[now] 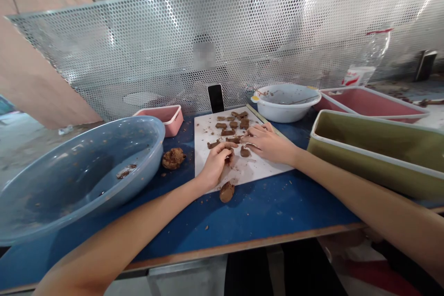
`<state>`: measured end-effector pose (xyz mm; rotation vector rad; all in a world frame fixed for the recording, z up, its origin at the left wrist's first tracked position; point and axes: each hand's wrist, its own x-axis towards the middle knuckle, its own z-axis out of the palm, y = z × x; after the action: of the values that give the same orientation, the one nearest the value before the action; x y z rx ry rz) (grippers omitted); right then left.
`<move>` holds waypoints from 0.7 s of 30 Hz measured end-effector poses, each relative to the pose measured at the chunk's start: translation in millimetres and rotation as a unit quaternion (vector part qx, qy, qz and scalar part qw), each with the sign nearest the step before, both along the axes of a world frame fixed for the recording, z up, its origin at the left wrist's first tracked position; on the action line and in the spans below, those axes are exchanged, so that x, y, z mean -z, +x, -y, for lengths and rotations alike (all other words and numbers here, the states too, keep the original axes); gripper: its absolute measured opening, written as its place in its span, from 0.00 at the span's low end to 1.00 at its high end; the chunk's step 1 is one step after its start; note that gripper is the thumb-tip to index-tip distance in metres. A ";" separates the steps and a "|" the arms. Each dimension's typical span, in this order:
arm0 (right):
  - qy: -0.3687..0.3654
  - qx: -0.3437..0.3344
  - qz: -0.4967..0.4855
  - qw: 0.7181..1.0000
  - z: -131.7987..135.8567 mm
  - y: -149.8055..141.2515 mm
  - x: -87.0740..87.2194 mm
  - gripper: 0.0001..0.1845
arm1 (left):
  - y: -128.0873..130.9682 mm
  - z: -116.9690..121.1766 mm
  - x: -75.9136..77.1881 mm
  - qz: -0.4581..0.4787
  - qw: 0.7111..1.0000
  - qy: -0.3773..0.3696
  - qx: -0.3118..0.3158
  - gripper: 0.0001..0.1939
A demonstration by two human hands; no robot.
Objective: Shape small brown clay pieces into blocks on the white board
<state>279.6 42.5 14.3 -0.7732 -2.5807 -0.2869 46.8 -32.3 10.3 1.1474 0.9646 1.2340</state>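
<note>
Small brown clay pieces (228, 132) lie in rough rows on a white board (208, 173). My left hand (214, 165) rests low over the board's near left part. Its fingers are curled, with dark brown under them, and what they hold is hidden. My right hand (267, 144) reaches over the board from the right, fingers stretched out and apart. Its fingertips are by a long clay piece (234, 139), and whether they touch it is unclear. A short curved clay piece (245, 151) lies just below them. At the board's near edge is a rounded clay lump (226, 192).
A rough clay lump (173, 158) sits beside a large blue basin (138, 125) at left. Behind are a pink box (176, 122), a phone (216, 98) and a perforated metal screen (145, 55). Right stand a white basin (286, 112), a green trough (367, 157) and a pink tray (381, 114).
</note>
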 end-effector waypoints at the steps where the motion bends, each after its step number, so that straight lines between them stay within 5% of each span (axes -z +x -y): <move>1: -0.004 0.002 -0.004 1.000 0.2 -0.5 0.1 0.15 | -0.1 0.5 -0.4 0.001 1.000 0.000 0.003 0.10; 21: -0.012 -0.002 -0.051 0.999 4.0 -11.5 6.1 0.13 | 1.2 4.3 -7.3 -0.021 1.000 0.003 -0.009 0.11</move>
<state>268.0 38.5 8.1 -0.7698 -2.4941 -0.2100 48.0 -36.6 17.6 1.1758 1.0051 1.2314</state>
